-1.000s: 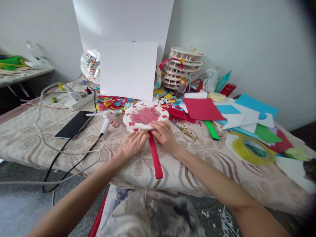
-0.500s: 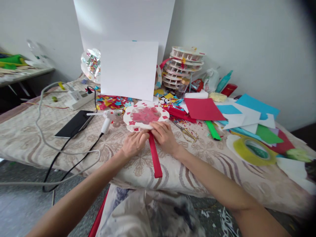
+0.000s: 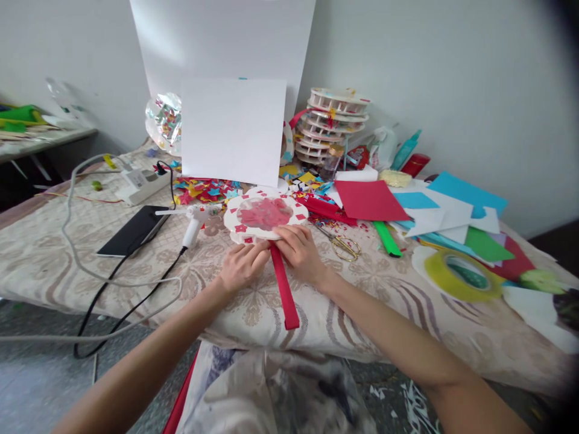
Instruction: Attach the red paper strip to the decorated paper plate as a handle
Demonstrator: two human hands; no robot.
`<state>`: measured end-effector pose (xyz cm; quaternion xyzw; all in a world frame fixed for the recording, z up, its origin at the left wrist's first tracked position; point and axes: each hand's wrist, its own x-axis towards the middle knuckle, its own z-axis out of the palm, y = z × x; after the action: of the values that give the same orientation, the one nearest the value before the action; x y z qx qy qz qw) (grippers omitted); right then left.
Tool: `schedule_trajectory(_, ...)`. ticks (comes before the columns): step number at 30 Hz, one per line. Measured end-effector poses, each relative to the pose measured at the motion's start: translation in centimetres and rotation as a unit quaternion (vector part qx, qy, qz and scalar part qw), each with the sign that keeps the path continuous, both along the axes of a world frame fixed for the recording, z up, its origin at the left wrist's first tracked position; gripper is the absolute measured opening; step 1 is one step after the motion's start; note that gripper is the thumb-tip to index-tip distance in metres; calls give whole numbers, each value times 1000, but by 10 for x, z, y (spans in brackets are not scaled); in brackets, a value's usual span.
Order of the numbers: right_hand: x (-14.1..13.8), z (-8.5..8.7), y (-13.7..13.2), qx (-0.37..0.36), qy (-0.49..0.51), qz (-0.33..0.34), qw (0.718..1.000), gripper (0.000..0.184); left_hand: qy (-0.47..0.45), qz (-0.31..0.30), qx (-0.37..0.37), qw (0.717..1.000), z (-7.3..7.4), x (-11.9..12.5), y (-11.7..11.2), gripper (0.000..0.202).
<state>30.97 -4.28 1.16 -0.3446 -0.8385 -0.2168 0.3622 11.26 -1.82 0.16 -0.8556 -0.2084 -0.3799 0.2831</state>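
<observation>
Left hand (image 3: 245, 265) and right hand (image 3: 296, 250) meet at the near edge of a white flower-shaped frame (image 3: 266, 212), which lies across the cloth-covered table (image 3: 375, 301) straight ahead of the person, its clear middle showing pink and its rim dotted with red pieces. From where I stand, the left fingers look curled in narrow just below that edge, while the right fingers lie close together over the near rim, touching it; whether either hand pinches anything underneath, I can't tell. A red strip (image 3: 283, 289) runs from between the hands down towards the table's near edge. Off to the left hand's side sits a white glue gun (image 3: 192, 229), its black cord trailing, just beside a flat black slab (image 3: 133, 230). On the other side lie gold-handled scissors (image 3: 344, 247), then a bright green strip (image 3: 388, 239) by a red sheet (image 3: 371, 200), and farther out a roll of yellow tape (image 3: 436, 274). Behind the frame, colourful paper scraps (image 3: 208, 187) are strewn before an upright white card (image 3: 233, 129).
</observation>
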Motion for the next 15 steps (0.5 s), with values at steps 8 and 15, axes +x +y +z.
schedule_trajectory(8, 0, 0, 1, 7, 3, 4, 1000, 22, 10, 9, 11, 1000, 2, 1, -2, 19)
schedule_trajectory(15, -1, 1, 0, 19, 0, 4, 1000, 20, 25, 5, 17, 1000, 5, 3, -4, 20)
